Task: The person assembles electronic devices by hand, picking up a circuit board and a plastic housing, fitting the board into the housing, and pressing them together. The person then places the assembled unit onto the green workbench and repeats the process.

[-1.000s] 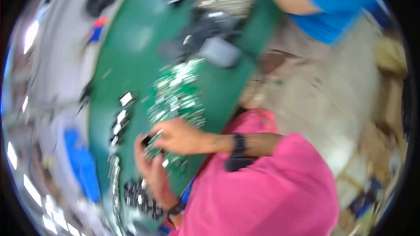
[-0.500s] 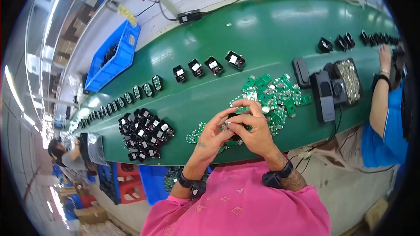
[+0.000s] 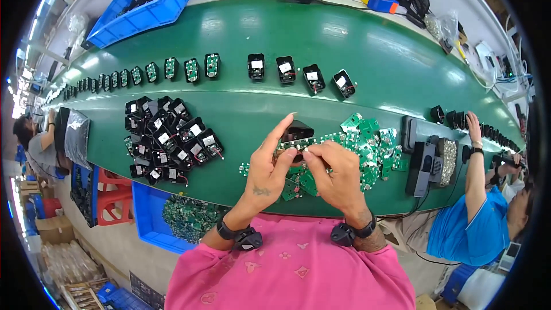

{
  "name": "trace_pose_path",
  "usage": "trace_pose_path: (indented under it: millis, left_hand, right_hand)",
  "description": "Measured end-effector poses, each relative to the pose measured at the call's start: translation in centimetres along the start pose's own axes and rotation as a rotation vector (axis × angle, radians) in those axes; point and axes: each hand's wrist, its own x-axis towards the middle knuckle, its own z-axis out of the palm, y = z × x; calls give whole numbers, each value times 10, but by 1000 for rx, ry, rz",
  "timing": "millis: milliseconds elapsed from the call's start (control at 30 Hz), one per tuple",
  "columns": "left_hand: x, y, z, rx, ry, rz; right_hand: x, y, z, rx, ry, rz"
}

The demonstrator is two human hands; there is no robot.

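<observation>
both hands, left hand (image 3: 268, 163) and right hand (image 3: 333, 169), pinched a green board (image 3: 294, 144) against a black housing (image 3: 298, 131) above the tabletop (image 3: 229, 40). fitting looked midway; board pile (image 3: 370, 143) right of it, housing pile (image 3: 169, 138) left, remained.

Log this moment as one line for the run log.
left hand: holds black housing | right hand: pinches green circuit board at it | beside: loose board pile | surface: green belt

Both hands raised together, left hand (image 3: 270, 163) and right hand (image 3: 333, 169) fingertips pinching.
</observation>
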Motion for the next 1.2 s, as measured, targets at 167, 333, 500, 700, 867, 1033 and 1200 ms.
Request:
trace_pose_path:
  millis: [167,333,500,700,867,1033,1200]
  left_hand:
    - [5,5,-15,299,11,200]
    - [13,6,-18,431,23,306]
    - [18,9,-17,508,58,383]
    - [18,6,-14,583,101,439]
    - [21,8,-11,575,121,456]
    - [23,3,-7,661,146,462]
    - [30,-22,-12,486,183,343]
  right_hand:
    - [24,-10,-7,-23,-215,12]
    - [38,-11,-5,-82,-306,-48]
    - [45,-10,-6,-27,-329,97]
    - [52,-13,-6,0,-371,238]
    - [52,-14,-8,51,-410,390]
    - [46,-5,2,-51,-304,206]
    - [43,6,14,-27,-222,195]
